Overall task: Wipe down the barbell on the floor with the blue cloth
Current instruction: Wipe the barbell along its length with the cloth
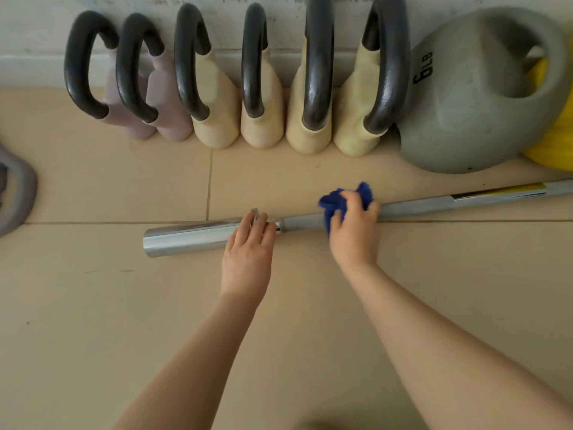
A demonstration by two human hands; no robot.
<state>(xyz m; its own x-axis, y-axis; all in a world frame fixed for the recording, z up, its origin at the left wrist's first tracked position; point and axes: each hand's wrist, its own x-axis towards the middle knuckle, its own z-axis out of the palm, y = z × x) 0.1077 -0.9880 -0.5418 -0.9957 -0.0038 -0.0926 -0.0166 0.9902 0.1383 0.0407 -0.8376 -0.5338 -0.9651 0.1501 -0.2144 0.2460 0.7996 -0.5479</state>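
A silver barbell (pixel 192 235) lies across the tan tiled floor, its thick chrome sleeve at the left and its thinner shaft running off the right edge. My left hand (pixel 249 243) rests with straight fingers on the sleeve by the collar. My right hand (pixel 353 231) grips a crumpled blue cloth (pixel 333 203) and presses it on the grey shaft just right of the collar. The cloth wraps over the bar under my fingers.
Several kettlebells with dark handles (pixel 214 119) stand in a row along the wall beyond the bar. A grey 6 LB ball weight (pixel 459 128) and something yellow (pixel 555 144) sit at the right. A grey object (pixel 18 197) lies at the left edge.
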